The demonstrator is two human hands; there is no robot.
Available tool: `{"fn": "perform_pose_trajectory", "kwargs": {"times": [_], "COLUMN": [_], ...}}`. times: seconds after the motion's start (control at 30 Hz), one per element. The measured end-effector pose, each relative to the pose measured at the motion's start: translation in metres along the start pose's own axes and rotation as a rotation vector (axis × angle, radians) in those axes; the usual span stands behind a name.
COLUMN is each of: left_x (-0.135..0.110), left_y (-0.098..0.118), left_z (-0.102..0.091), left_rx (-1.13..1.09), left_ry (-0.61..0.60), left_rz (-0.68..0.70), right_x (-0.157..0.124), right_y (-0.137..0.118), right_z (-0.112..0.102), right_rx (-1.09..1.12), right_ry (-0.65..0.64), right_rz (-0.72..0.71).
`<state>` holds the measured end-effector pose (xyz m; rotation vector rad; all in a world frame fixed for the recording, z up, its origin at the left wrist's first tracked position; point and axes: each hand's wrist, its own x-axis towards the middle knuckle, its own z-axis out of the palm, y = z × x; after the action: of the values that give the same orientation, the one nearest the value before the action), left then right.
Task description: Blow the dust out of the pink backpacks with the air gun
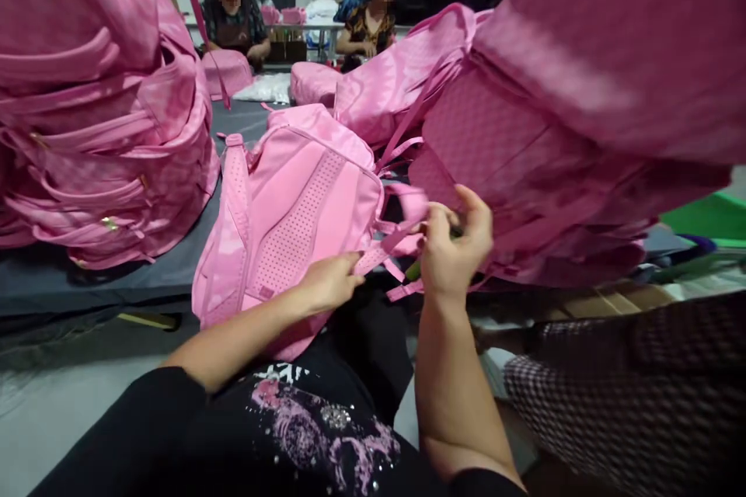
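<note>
A pink backpack (303, 210) lies on the table edge and partly over my lap, its padded, perforated back panel facing up. My left hand (332, 279) is closed on one of its shoulder straps (373, 255) near the panel's lower right side. To the right, my right hand (458, 241) pinches with raised thumb and fingers at the strap's far end; the exact bit between its fingertips is hard to make out. The second shoulder strap (235, 202) runs along the bag's left side. A loose webbing end (405, 291) hangs below my right hand.
Stacked pink backpacks rise at the left (105, 116) and a larger pile (553, 109) at the right, close to my right hand. Two people sit across the grey table (245, 120). A green bin (711, 217) and a person's checked garment (629, 388) are at the right.
</note>
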<state>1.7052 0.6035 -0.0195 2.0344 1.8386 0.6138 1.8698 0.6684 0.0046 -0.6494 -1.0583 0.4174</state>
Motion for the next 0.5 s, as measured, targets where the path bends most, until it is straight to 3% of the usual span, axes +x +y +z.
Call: {"fn": "perform_pose_trajectory", "kwargs": {"times": [0.07, 0.13, 0.23, 0.3, 0.37, 0.43, 0.5], "left_x": [-0.009, -0.015, -0.014, -0.012, -0.010, -0.007, 0.002], "left_y": [-0.002, -0.007, -0.014, -0.017, -0.022, -0.031, -0.047], "left_z": [-0.029, -0.044, -0.033, -0.021, -0.023, -0.047, -0.090], "left_rx": [-0.172, -0.440, -0.735, -0.765, -0.677, -0.451, -0.134], "left_ry": [0.098, 0.120, 0.007, 0.031, 0.062, 0.105, 0.321], "left_rz": [0.060, 0.180, 0.299, 0.258, 0.268, 0.433, 0.590], "right_x": [-0.009, -0.019, -0.035, -0.044, -0.050, -0.055, -0.059], "right_y": [-0.036, -0.061, -0.065, -0.050, -0.026, 0.000, 0.025], "right_z": [0.011, 0.028, 0.057, 0.069, 0.068, 0.055, 0.034], "right_rx": [0.054, 0.139, 0.286, 0.354, 0.398, 0.416, 0.340], "right_ry": [0.155, 0.223, 0.029, -0.184, -0.450, -0.674, -0.697], "right_rz": [-0.130, -0.261, -0.278, -0.082, 0.210, 0.436, 0.529]}}
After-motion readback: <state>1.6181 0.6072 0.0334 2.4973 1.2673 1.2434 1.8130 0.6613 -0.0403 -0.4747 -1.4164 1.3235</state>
